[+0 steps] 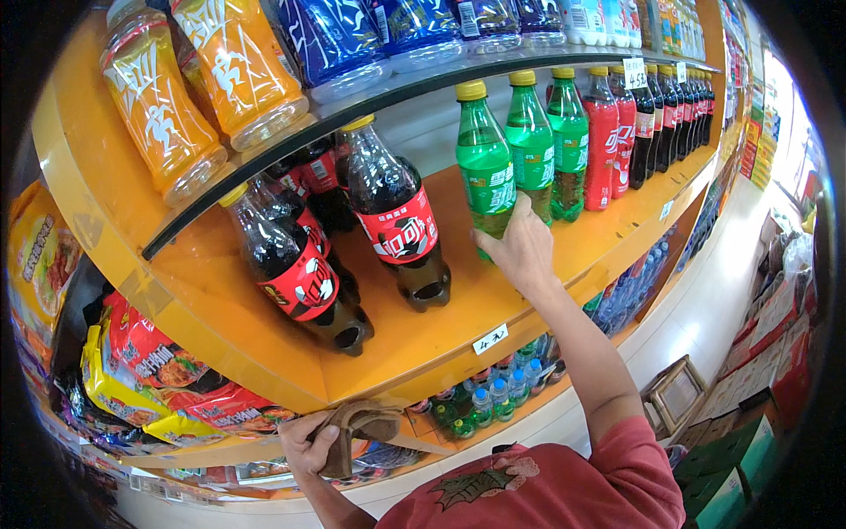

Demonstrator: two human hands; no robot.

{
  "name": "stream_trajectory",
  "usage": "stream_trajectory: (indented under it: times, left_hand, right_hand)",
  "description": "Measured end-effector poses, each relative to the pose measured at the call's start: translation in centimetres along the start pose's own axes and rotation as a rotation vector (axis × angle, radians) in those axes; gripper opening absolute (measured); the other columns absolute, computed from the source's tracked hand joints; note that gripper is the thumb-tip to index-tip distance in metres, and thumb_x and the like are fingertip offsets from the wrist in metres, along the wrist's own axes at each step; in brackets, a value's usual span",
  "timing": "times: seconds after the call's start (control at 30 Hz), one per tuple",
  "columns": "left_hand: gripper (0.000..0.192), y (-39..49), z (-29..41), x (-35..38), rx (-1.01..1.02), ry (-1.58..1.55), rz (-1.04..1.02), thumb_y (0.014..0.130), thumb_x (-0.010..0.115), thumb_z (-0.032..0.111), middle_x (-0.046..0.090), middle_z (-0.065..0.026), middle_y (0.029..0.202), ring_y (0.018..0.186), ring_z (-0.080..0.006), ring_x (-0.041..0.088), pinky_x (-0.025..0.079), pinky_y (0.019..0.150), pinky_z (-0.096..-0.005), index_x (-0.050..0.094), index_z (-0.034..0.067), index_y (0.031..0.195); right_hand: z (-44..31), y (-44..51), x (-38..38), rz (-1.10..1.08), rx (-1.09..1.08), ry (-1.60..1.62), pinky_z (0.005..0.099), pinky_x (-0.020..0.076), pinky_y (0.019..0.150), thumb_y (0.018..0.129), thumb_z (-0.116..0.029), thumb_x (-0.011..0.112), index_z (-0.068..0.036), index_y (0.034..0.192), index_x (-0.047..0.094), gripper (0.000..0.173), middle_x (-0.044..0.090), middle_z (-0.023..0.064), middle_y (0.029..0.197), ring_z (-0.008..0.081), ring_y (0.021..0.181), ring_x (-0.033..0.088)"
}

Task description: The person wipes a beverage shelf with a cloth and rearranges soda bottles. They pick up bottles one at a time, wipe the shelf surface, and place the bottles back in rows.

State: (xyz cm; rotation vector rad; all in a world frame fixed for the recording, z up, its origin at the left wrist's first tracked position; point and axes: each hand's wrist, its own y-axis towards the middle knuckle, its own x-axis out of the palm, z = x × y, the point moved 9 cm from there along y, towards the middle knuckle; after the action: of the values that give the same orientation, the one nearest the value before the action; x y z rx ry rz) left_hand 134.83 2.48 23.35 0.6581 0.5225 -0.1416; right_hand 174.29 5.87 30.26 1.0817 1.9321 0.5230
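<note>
My right hand (525,244) grips the lower part of a green Sprite bottle (488,165) with a yellow cap, at the near end of a row on the orange shelf (456,291). Just beyond it stand two more green bottles, the closer one (531,145) beside my fingers. A folded brown cloth (357,430) is held in my left hand (310,440), below the shelf's front edge. To the left, large Coca-Cola bottles with red labels, one (400,218) apart from another (297,271), stand on the same shelf. Whether the gripped bottle touches the shelf is hard to tell.
A dark-edged glass shelf (423,86) above carries orange and blue drink bottles. Red and dark cola bottles (651,132) continue the row at right. Red noodle packs (172,370) lie at left. Small bottles (499,397) fill the shelf below; cartons (760,370) line the aisle.
</note>
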Motion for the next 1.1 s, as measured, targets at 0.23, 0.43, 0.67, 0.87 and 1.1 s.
stream_trajectory:
  times: [0.23,0.43,0.67,0.87,1.1]
  left_hand:
    - [0.04,0.0,0.0,0.0,-0.022,-0.007,0.023,0.068,0.069,0.03,0.061,-0.0107,0.061,0.057,-0.0134,0.057,0.044,0.055,-0.027,0.065,-0.007,0.082]
    - [0.032,-0.1,-0.4,-0.1,-0.015,-0.046,0.039,0.068,0.071,0.024,0.062,-0.0135,0.061,0.056,-0.0175,0.061,0.045,0.056,-0.027,0.066,-0.005,0.08]
    - [0.031,0.1,-0.1,-0.1,-0.03,-0.01,0.005,0.067,0.071,0.023,0.062,-0.0138,0.062,0.057,-0.0169,0.061,0.046,0.057,-0.0271,0.066,-0.005,0.08]
    - [0.031,0.0,-0.1,0.0,-0.029,-0.063,0.013,0.068,0.071,0.023,0.064,-0.0141,0.064,0.059,-0.0179,0.063,0.047,0.059,-0.027,0.066,-0.005,0.081]
    - [0.047,-0.3,-0.4,-0.2,-0.014,-0.025,0.08,0.069,0.07,0.039,0.06,-0.0097,0.061,0.055,-0.0136,0.055,0.042,0.052,-0.0276,0.064,-0.007,0.078]
  right_hand:
    - [-0.4,-0.2,1.0,-0.086,-0.05,0.188,0.0455,0.0491,0.062,0.063,-0.028,0.076,0.006,0.097,0.042,0.059,0.06,0.0239,0.073,0.0406,0.07,0.061]
    - [-1.8,-1.2,1.2,-0.177,-0.091,0.344,0.0438,0.0484,0.068,0.064,-0.028,0.076,0.007,0.106,0.041,0.066,0.06,0.0246,0.078,0.0404,0.076,0.06]
    - [-2.2,-1.6,1.7,-0.23,-0.108,0.406,0.0429,0.048,0.071,0.065,-0.029,0.076,0.008,0.113,0.039,0.071,0.06,0.0254,0.084,0.0401,0.081,0.06]
    - [-2.2,-1.8,0.9,-0.207,-0.145,0.323,0.0424,0.0473,0.073,0.067,-0.035,0.076,0.007,0.114,0.04,0.073,0.059,0.0233,0.09,0.0377,0.087,0.059]
    - [2.8,-0.4,-4.8,0.258,-0.091,0.162,0.0407,0.0467,0.076,0.068,-0.033,0.076,0.004,0.118,0.04,0.072,0.056,0.019,0.096,0.0365,0.09,0.055]
